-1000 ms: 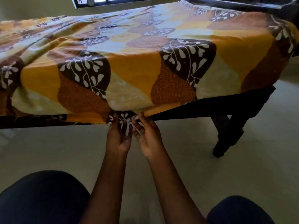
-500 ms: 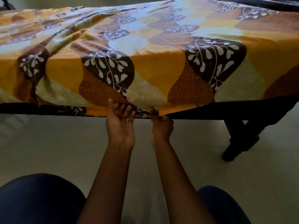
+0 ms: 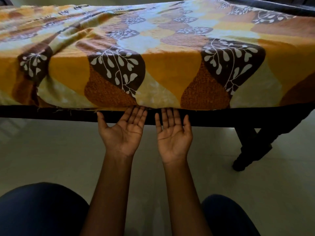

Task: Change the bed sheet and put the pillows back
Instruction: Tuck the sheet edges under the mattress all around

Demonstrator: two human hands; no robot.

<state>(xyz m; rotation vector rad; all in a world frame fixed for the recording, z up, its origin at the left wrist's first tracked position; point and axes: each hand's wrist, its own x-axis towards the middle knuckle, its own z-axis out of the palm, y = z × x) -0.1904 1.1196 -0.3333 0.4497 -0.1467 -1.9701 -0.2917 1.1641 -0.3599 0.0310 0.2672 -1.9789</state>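
Note:
An orange, brown and cream leaf-patterned bed sheet [image 3: 170, 68] covers the mattress and its near side. Its lower edge ends along the dark bed frame [image 3: 51, 114]. My left hand [image 3: 123, 130] and my right hand [image 3: 173, 133] are palm-up side by side in front of the frame. Their fingers are straight, and the fingertips reach under the sheet's lower edge between mattress and frame. Neither hand holds anything. No pillow is in view.
A dark bed leg [image 3: 250, 147] stands on the pale tiled floor [image 3: 51, 159] at the right. My knees in dark trousers [image 3: 39, 210] are at the bottom of the view. The sheet is wrinkled towards the far left.
Both hands let go of the hanging flap of sheet, which is now out of sight under the mattress edge. They turned palm-up with fingers straight. The view moved closer to the bed.

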